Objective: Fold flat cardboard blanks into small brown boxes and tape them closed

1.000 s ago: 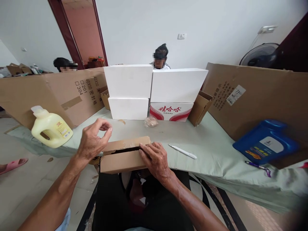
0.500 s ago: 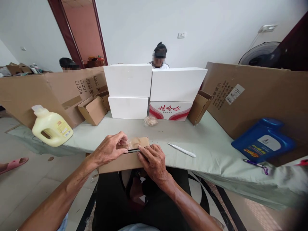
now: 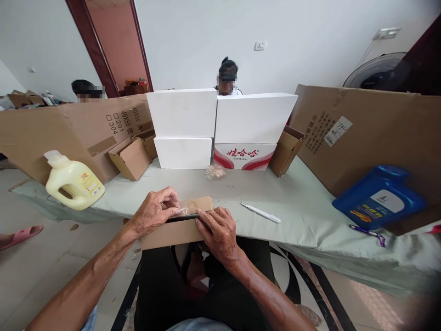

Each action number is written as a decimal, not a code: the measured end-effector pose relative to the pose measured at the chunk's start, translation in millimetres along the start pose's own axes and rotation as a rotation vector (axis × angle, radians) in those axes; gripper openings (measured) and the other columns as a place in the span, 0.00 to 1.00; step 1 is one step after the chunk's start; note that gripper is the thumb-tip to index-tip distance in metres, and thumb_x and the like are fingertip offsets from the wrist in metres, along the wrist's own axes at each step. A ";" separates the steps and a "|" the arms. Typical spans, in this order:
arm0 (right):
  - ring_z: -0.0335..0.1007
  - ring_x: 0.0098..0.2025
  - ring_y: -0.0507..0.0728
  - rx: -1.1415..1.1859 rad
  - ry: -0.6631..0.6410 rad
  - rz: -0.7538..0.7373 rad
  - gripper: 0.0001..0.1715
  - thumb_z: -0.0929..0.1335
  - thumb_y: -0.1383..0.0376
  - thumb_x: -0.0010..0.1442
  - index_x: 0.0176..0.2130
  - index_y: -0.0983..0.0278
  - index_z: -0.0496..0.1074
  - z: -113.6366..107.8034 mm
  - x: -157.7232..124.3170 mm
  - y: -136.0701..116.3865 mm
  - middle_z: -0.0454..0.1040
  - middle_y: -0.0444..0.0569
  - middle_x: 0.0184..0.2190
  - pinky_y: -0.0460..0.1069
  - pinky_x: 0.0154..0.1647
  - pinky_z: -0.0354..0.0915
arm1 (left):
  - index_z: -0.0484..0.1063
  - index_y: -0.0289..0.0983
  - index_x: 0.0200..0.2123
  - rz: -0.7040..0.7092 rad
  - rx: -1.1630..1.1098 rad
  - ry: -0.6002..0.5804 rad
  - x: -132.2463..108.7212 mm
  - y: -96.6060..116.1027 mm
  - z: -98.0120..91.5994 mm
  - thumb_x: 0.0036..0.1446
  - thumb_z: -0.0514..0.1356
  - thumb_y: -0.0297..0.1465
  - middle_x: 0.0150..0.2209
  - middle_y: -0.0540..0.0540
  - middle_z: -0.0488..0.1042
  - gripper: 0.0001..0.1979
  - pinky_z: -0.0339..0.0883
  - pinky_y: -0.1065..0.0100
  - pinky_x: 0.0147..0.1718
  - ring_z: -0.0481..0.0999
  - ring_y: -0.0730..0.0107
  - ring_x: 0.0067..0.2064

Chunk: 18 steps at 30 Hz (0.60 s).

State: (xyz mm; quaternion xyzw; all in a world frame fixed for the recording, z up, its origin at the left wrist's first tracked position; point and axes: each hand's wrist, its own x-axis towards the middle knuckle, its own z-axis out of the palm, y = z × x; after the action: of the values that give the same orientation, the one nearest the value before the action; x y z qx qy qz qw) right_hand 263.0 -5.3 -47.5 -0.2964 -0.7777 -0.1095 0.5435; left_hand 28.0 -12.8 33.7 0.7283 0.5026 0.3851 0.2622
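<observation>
A small brown cardboard box (image 3: 172,235) sits at the table's near edge, close to my lap, with a dark slit along its upper side. My left hand (image 3: 153,212) is closed in a pinch on a strip of clear tape (image 3: 188,208), which lies over the box's far flap. My right hand (image 3: 218,230) grips the right part of the box, its fingers laid over the top edge by the slit. To the right of that hand, a white craft knife (image 3: 261,213) lies on the cloth. Beyond the box rests a crumpled ball of clear tape (image 3: 216,171).
White boxes (image 3: 182,115) stand stacked at the back, hiding most of a person (image 3: 227,76). A yellow jug (image 3: 74,179) is at left; a blue bottle (image 3: 381,197) and purple pen (image 3: 368,233) are at right. Large cardboard panels (image 3: 365,138) flank the table.
My left hand has shifted slightly left and up with the tape, uncovering more of the dark slit. My right hand stays on the box.
</observation>
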 end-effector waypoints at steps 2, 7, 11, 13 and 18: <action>0.69 0.35 0.57 0.006 0.005 -0.002 0.08 0.72 0.69 0.73 0.50 0.63 0.80 -0.6 -1.0 -1.5 0.80 0.46 0.30 0.52 0.42 0.64 | 0.73 0.40 0.33 0.015 0.023 0.022 2.2 -0.9 -1.7 0.58 0.68 0.34 0.31 0.51 0.82 0.06 0.73 0.68 0.34 0.81 0.68 0.33; 0.68 0.34 0.57 0.034 0.017 -0.014 0.11 0.72 0.71 0.72 0.53 0.63 0.78 -6.4 -9.0 -7.7 0.79 0.46 0.30 0.53 0.41 0.64 | 0.72 0.41 0.34 0.021 -0.009 0.207 7.6 -2.0 -15.6 0.54 0.70 0.36 0.31 0.50 0.81 0.10 0.76 0.65 0.36 0.82 0.66 0.34; 0.66 0.34 0.56 0.047 0.029 -0.007 0.12 0.72 0.71 0.72 0.54 0.62 0.77 -11.4 -20.3 -15.1 0.78 0.46 0.30 0.53 0.39 0.64 | 0.72 0.41 0.37 -0.001 -0.024 0.238 -2.8 0.2 -22.1 0.54 0.70 0.36 0.33 0.49 0.82 0.12 0.79 0.63 0.39 0.83 0.65 0.36; 0.66 0.34 0.57 0.055 0.031 0.001 0.11 0.72 0.71 0.73 0.54 0.62 0.77 -12.2 -25.4 -18.5 0.78 0.46 0.31 0.53 0.39 0.63 | 0.72 0.41 0.38 -0.007 -0.020 0.191 -13.5 2.5 -19.1 0.54 0.70 0.35 0.35 0.48 0.83 0.12 0.80 0.62 0.40 0.84 0.64 0.38; 0.67 0.34 0.57 0.055 0.021 0.012 0.14 0.73 0.71 0.71 0.55 0.61 0.77 -9.8 -31.1 -21.2 0.78 0.46 0.31 0.54 0.39 0.63 | 0.74 0.42 0.42 -0.024 0.061 0.046 -37.6 5.8 -2.8 0.52 0.72 0.33 0.39 0.48 0.84 0.15 0.79 0.61 0.44 0.84 0.63 0.42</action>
State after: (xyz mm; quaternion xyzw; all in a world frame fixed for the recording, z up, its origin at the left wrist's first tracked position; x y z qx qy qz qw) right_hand 265.6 -37.7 -68.8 -0.2847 -0.7729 -0.0881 0.5602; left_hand 21.3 -50.0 28.6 0.7207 0.5289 0.3831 0.2328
